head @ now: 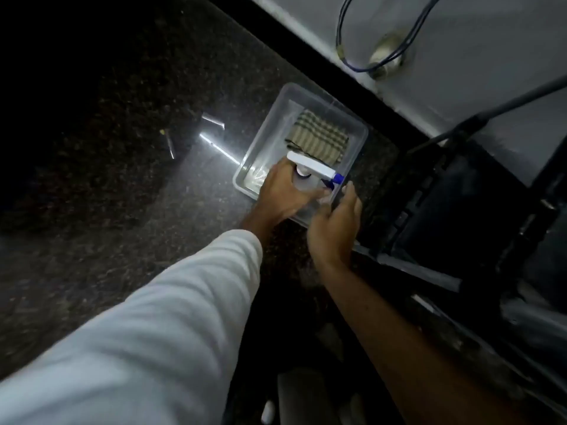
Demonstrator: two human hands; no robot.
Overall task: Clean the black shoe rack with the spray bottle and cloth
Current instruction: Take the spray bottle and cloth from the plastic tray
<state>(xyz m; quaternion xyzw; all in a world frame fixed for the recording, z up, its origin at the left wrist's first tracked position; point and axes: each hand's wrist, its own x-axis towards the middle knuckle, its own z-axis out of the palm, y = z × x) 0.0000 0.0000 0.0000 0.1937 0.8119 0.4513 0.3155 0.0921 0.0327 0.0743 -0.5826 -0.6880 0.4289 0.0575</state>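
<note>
A clear plastic tub (264,130) sits on the dark speckled floor. A folded striped cloth (319,138) lies in its far half. A white spray bottle (310,164) with a blue nozzle stands in the near half. My left hand (283,191), in a white sleeve, is wrapped around the bottle's body below the trigger head. My right hand (336,223) rests on the tub's near right corner, fingers curled over the rim. The black shoe rack (460,210) stands just right of the tub, partly in shadow.
A pale wall (460,56) with a dark skirting runs along the back right, with blue cables (408,35) hanging on it. A small shiny object (212,121) and a bright light streak lie on the floor left of the tub. The lighting is dim.
</note>
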